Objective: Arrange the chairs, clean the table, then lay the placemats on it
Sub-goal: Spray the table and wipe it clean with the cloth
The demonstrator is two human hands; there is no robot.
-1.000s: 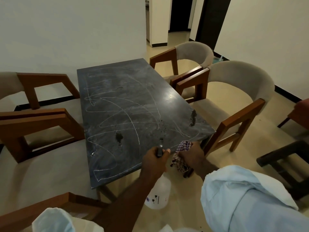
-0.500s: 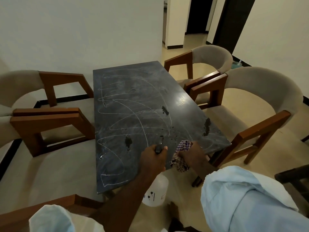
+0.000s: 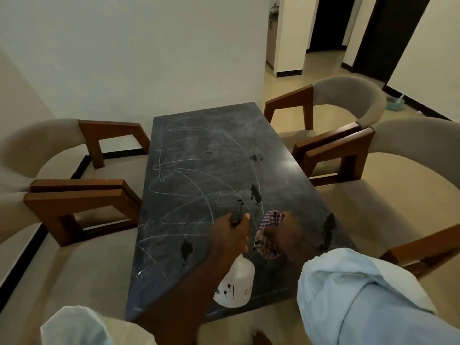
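A dark stone table [image 3: 199, 155] lies ahead, marked with white chalk scribbles and several wet dark spots [image 3: 255, 192]. My left hand [image 3: 230, 235] grips the head of a white spray bottle [image 3: 236, 282], its black nozzle pointing out over the tabletop. Just to the right, my right hand [image 3: 288, 235] holds a bunched checked cloth [image 3: 268, 235] above the near part of the table. Two beige chairs with wooden arms stand on the left [image 3: 82, 200] and two on the right [image 3: 353, 135]. No placemats are in view.
A white wall stands behind the table's far end. An open doorway [image 3: 326, 23] leads off at the back right, with a small teal tub [image 3: 394, 103] on the floor beside it. My light blue sleeves fill the bottom of the view.
The view has shifted forward and to the left, so the table now sits under both hands. A new wet spot shows on the right part of the tabletop. Both grips are unchanged.
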